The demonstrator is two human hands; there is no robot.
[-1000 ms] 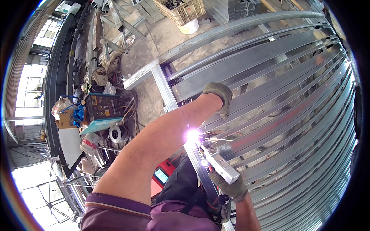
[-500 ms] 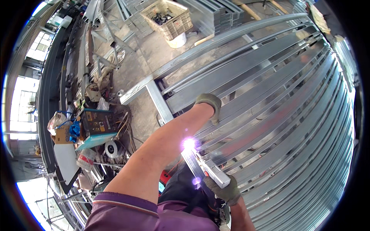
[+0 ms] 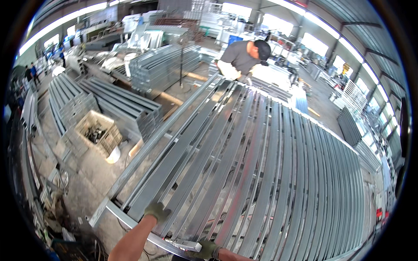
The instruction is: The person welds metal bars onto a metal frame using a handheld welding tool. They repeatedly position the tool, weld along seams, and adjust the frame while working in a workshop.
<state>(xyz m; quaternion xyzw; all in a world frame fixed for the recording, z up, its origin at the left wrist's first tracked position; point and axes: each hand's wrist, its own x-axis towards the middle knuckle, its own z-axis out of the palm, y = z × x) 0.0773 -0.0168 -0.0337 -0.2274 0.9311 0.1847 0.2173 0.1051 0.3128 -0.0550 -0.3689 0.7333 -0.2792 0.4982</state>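
Note:
A large metal frame (image 3: 150, 152) carrying long parallel slats fills the middle and right. My left hand (image 3: 157, 212), in a grey-green glove, sits on a wide metal slat (image 3: 172, 167) near the frame's near-left corner, its fingers curled over the slat's edge. To its right, low in the picture, my right hand (image 3: 208, 249) wears a similar glove and is closed round a light grey welding torch (image 3: 188, 245). The torch points left, close to the near rail (image 3: 157, 242); no arc glows at its tip. Part of my right hand's grip is hidden.
A co-worker (image 3: 244, 58) in a dark cap bends over the frame's far end. A beige crate (image 3: 99, 132) of small dark parts stands left, beside a white bucket (image 3: 113, 155). Stacks of metal profiles (image 3: 126, 106) lie behind it. Cables run beneath the slats.
The bright welding arc has gone out. My view has swung up and right, bringing in the co-worker and the hall. My left hand remains on the slats; my right hand still holds the torch.

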